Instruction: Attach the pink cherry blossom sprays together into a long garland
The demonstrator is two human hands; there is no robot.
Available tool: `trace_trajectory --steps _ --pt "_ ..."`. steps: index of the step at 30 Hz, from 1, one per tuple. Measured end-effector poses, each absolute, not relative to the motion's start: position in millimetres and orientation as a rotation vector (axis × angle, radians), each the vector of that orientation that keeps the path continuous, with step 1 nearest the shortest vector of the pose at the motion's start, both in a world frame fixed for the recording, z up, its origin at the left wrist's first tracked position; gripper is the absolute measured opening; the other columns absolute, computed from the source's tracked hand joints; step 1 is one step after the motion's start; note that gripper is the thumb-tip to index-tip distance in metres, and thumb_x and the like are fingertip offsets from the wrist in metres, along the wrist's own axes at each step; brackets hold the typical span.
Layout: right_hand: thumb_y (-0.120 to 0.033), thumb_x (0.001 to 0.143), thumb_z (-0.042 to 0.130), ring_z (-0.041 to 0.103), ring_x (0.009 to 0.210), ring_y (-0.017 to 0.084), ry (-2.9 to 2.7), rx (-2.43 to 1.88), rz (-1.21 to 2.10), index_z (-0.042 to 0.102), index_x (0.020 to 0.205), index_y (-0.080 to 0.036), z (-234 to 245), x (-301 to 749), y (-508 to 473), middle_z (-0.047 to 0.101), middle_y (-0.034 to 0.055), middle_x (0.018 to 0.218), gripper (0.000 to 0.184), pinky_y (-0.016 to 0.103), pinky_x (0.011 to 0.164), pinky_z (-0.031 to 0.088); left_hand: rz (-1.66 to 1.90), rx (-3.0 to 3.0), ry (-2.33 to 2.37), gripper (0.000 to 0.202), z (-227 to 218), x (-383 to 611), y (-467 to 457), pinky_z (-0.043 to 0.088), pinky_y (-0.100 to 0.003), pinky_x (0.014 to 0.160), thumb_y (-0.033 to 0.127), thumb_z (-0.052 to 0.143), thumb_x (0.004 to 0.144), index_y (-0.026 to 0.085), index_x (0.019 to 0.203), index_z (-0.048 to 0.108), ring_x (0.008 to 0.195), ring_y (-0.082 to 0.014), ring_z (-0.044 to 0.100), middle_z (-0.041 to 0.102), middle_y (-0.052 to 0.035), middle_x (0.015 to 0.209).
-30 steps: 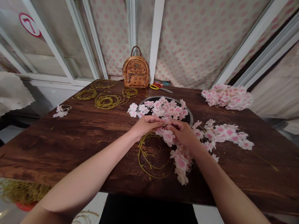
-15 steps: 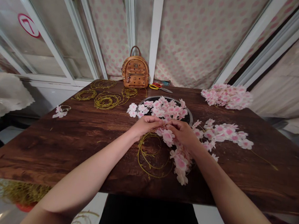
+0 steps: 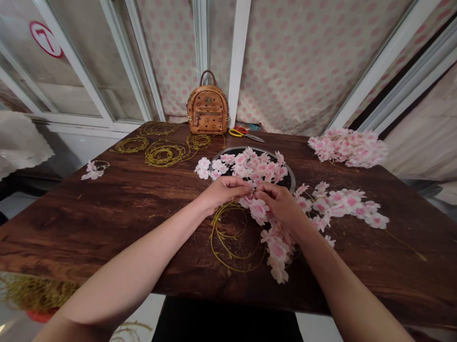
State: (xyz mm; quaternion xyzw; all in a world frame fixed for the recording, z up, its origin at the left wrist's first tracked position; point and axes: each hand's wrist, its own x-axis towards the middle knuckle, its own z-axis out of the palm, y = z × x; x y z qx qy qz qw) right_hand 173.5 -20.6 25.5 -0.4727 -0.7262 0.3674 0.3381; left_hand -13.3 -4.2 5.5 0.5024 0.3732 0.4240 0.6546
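In the middle of the frame, our left hand (image 3: 225, 192) and right hand (image 3: 279, 201) nearly meet at the blossom strand (image 3: 279, 249), the fingers of each pinched together on it; the exact spot in their grip is too small for us to make out. From there the pink-and-white strand trails to the lower centre of the tabletop (image 3: 133, 201), beside a looped green vine (image 3: 217, 237). Just above our hands, loose blossoms (image 3: 254, 165) cover much of a dark disc with a grey rim (image 3: 291, 179). To the right lies a flower spray (image 3: 345, 201), and at upper right a blossom heap (image 3: 348, 147). Left of upper centre we have vine coils (image 3: 165, 154), a brown backpack (image 3: 208, 110) standing upright and scissors (image 3: 250, 135) just beside it.
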Motion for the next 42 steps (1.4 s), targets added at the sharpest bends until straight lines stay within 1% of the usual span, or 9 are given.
trace_trajectory --steps 7,13,18,24,28,34,36,39,42 --pt "-0.035 0.081 0.053 0.037 0.055 0.012 -1.884 -1.234 0.998 0.051 0.066 -0.02 27.0 172.9 -21.9 0.042 -0.0045 0.057 0.021 0.027 0.054 0.028 0.937 1.162 0.82 0.017 4.8 -14.6 -3.9 0.038 -0.021 0.056 0.029 0.078 0.07 0.017 0.082 0.075 0.06 -0.0073 0.055 0.07 -0.0024 0.073" --pt "-0.035 0.079 0.054 0.037 0.056 0.012 -1.874 -1.214 1.014 0.052 0.065 -0.02 25.6 172.9 -20.1 0.041 -0.0045 0.058 0.021 0.027 0.056 0.03 0.933 1.212 0.828 0.017 6.2 -15.3 -4.1 0.032 -0.021 0.051 0.03 0.077 0.071 0.016 0.08 0.074 0.054 -0.0056 0.049 0.067 -0.0016 0.069" --pt "-0.033 0.08 0.053 0.038 0.057 0.012 -1.861 -1.215 1.052 0.054 0.067 -0.02 24.1 173.3 -19.5 0.044 -0.0032 0.059 0.018 0.026 0.053 0.031 0.924 1.201 0.835 0.016 6.3 -15.5 -4.2 0.035 -0.022 0.055 0.028 0.077 0.071 0.017 0.082 0.074 0.059 -0.0071 0.052 0.069 -0.0027 0.072" --pt "-0.036 0.08 0.053 0.038 0.054 0.012 -1.882 -1.224 1.046 0.054 0.068 -0.02 26.8 173.2 -21.0 0.044 -0.0036 0.058 0.02 0.024 0.05 0.031 0.915 1.204 0.842 0.019 5.8 -15.8 -3.4 0.038 -0.023 0.057 0.031 0.078 0.069 0.017 0.081 0.075 0.058 -0.0074 0.053 0.068 -0.0027 0.071" --pt "-0.036 0.078 0.053 0.037 0.052 0.011 -1.892 -1.235 1.037 0.051 0.064 -0.02 29.4 171.9 -22.3 0.042 -0.0044 0.056 0.022 0.025 0.05 0.031 0.906 1.234 0.868 0.018 6.5 -15.8 -3.8 0.036 -0.023 0.055 0.032 0.077 0.07 0.017 0.081 0.076 0.056 -0.007 0.051 0.068 -0.0026 0.069" --pt "-0.036 0.079 0.053 0.037 0.051 0.012 -1.875 -1.275 1.088 0.053 0.067 -0.021 25.9 170.4 -23.1 0.041 -0.0043 0.056 0.019 0.025 0.047 0.029 0.885 1.267 0.797 0.014 5.0 -14.4 -5.4 0.032 -0.021 0.053 0.03 0.075 0.074 0.016 0.075 0.073 0.054 -0.0057 0.048 0.065 -0.0009 0.065" --pt "-0.036 0.079 0.054 0.037 0.053 0.012 -1.873 -1.249 1.057 0.052 0.066 -0.021 24.6 170.2 -22.9 0.042 -0.0041 0.056 0.02 0.025 0.049 0.03 0.897 1.273 0.793 0.015 4.4 -14.4 -5.0 0.031 -0.021 0.052 0.031 0.074 0.075 0.016 0.077 0.074 0.053 -0.0052 0.046 0.065 -0.0004 0.064" --pt "-0.037 0.08 0.053 0.038 0.053 0.012 -1.843 -1.257 1.039 0.053 0.068 -0.021 24.5 170.5 -22.2 0.041 -0.0048 0.055 0.019 0.025 0.05 0.031 0.917 1.242 0.834 0.018 5.8 -14.8 -4.5 0.035 -0.02 0.055 0.031 0.073 0.075 0.016 0.083 0.074 0.058 -0.007 0.052 0.069 -0.0026 0.074" --pt "-0.037 0.08 0.053 0.043 0.058 0.013 -1.866 -1.22 0.991 0.054 0.069 -0.02 25.6 171.9 -20.8 0.047 -0.0036 0.059 0.02 0.026 0.055 0.034 0.93 1.183 0.913 0.016 9.1 -14.7 -5.0 0.04 -0.021 0.061 0.029 0.072 0.076 0.015 0.084 0.075 0.066 -0.0095 0.059 0.072 -0.0041 0.08"
